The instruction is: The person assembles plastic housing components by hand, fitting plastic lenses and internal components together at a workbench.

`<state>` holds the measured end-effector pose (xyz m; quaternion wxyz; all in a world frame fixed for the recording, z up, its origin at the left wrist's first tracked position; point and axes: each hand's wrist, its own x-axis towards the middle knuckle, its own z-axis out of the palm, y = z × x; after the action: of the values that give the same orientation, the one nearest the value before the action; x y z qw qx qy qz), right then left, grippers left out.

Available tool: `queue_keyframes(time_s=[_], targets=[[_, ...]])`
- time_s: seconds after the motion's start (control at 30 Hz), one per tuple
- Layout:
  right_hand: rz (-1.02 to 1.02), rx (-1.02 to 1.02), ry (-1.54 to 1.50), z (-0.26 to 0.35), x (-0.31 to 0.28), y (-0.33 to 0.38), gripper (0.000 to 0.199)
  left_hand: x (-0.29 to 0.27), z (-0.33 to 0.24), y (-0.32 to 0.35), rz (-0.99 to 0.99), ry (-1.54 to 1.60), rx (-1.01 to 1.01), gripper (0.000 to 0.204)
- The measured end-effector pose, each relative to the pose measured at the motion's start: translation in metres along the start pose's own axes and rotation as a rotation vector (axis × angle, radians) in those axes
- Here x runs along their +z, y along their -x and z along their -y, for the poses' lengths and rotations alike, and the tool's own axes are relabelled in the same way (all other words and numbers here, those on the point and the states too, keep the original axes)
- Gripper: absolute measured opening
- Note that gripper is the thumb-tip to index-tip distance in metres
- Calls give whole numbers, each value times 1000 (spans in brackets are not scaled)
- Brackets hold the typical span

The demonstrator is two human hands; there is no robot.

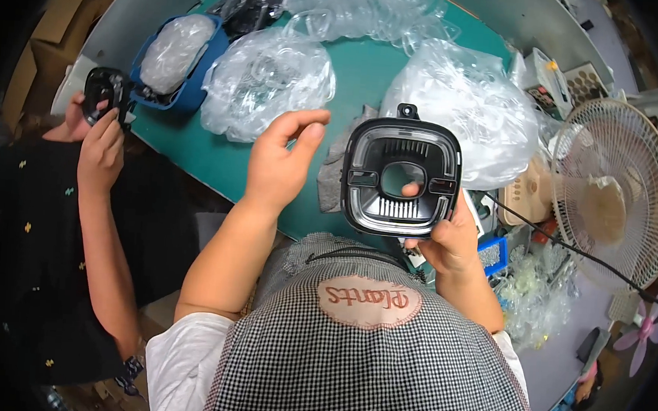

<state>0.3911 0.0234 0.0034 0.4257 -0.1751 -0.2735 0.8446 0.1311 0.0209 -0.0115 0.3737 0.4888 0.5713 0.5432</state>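
My right hand (pixel 453 239) grips a black rounded-square plastic housing (pixel 362 200) from its lower right corner, thumb on the near edge. One fingertip shows through the oval hole in its middle. The housing has a clear shiny inner rim, slotted ribs above and below the hole, and a small tab on top. To its left, my left hand (pixel 283 161) is raised over the green table (pixel 360 68), apart from the housing. Its thumb and forefinger stand apart with nothing visible between them. A grey cloth (pixel 332 177) lies on the table between my hands, partly behind the housing.
Clear plastic bags (pixel 270 81) and a bulging bag (pixel 463 101) lie beyond my hands. At left, a blue basket (pixel 195 92) stands near a co-worker's hands (pixel 101 142) holding a black part (pixel 106 94). A white fan (pixel 612 189) and a dark cable (pixel 560 241) are at right.
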Motion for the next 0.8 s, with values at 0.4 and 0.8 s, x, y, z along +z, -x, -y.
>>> queue_keyframes(time_s=[0.4, 0.8], targets=[[313, 376, -67, -30, 19, -18, 80, -51, -38, 37, 267, 397, -185, 42], [206, 339, 184, -38, 27, -12, 77, -54, -25, 59, 316, 616, -400, 32]])
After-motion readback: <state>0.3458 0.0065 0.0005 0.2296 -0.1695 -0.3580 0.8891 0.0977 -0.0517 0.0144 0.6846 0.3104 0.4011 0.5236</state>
